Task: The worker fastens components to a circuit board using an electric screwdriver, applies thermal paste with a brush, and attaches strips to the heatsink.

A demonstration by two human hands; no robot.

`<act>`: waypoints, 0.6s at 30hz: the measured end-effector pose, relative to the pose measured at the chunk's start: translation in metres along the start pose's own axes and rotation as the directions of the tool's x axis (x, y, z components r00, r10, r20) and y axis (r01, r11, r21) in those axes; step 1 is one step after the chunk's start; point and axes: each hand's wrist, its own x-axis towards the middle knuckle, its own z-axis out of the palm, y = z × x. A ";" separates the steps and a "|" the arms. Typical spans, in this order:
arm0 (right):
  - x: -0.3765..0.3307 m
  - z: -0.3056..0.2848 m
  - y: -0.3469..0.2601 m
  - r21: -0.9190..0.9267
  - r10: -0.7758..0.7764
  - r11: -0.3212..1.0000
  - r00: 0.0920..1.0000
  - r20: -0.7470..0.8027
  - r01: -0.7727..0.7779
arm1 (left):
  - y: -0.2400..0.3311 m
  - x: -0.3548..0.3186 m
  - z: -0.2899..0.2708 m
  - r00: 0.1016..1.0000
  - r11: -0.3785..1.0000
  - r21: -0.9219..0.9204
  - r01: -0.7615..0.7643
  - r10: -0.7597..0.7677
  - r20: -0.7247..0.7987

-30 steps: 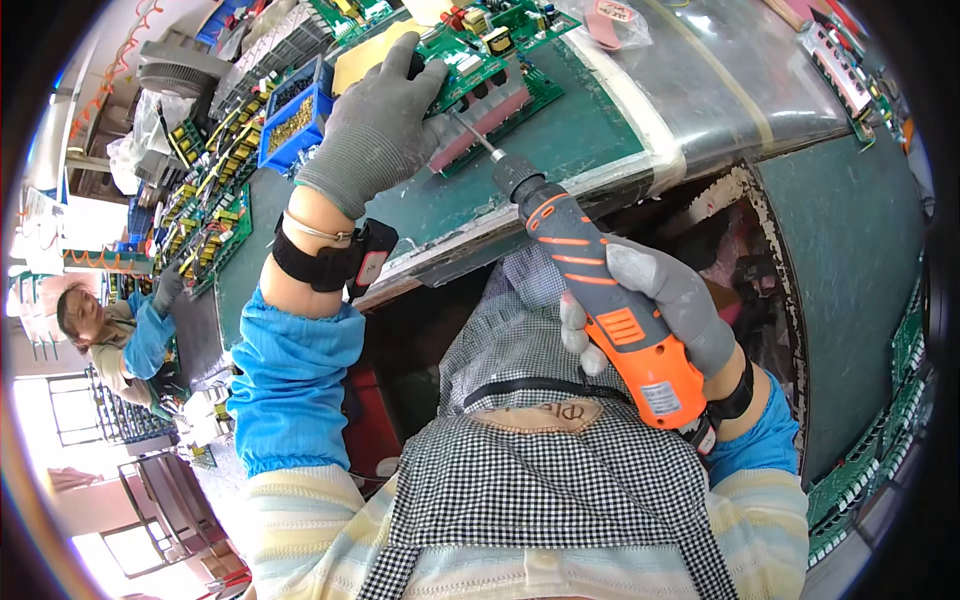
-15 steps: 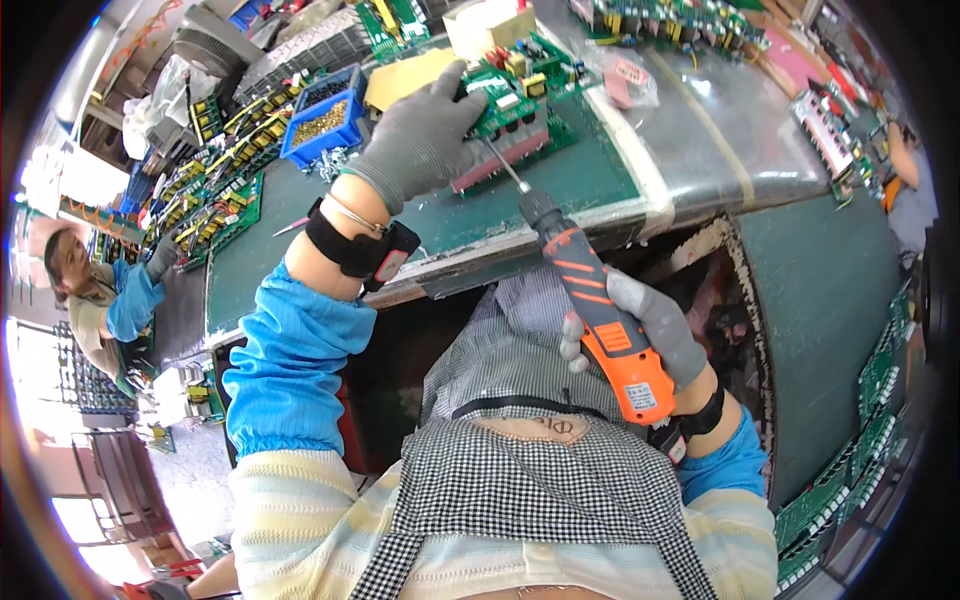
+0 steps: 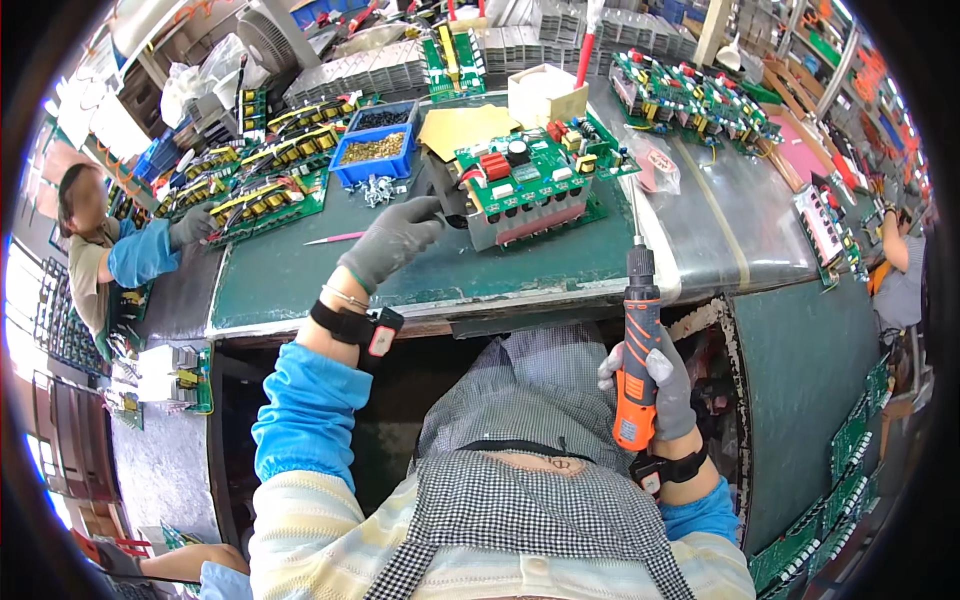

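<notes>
My right hand (image 3: pixel 672 385), in a grey glove, is wrapped round an orange and dark grey electric screwdriver (image 3: pixel 640 350). Its long bit points away from me, past the right side of the circuit board assembly. That assembly is a green circuit board (image 3: pixel 525 178) over a grey metal heat sink (image 3: pixel 490 233), with red, yellow and white parts on top. A dark flat piece (image 3: pixel 447 190) stands at its left side. My left hand (image 3: pixel 395 245), also gloved, is close to that piece with its fingers loosely stretched and apart; I see nothing held in it.
Left of the assembly are a blue bin of brass-coloured screws (image 3: pixel 375 172), loose silver screws (image 3: pixel 377 190) and a pink pen-like tool (image 3: pixel 335 238). A white box (image 3: pixel 547 95) stands behind. More circuit boards (image 3: pixel 690 105) lie at the back right. A co-worker (image 3: pixel 95 240) works at the left.
My left hand has come off the top of the board to its near left. The screwdriver has pulled back from the heat sink and swung right. The view has tilted up.
</notes>
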 end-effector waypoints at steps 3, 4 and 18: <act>0.000 0.007 -0.001 -0.007 -0.054 0.998 0.998 0.010 0.054 | 0.011 0.002 0.003 0.994 0.994 0.063 0.084 -0.088 0.061; -0.001 0.007 -0.001 -0.014 -0.074 0.997 0.997 0.023 0.074 | 0.019 0.000 0.001 0.985 0.986 0.103 0.128 -0.139 0.103; -0.021 -0.019 0.000 0.061 -0.243 0.964 0.950 -0.195 0.259 | 0.059 -0.033 0.192 0.824 0.950 -0.305 -0.064 0.222 0.521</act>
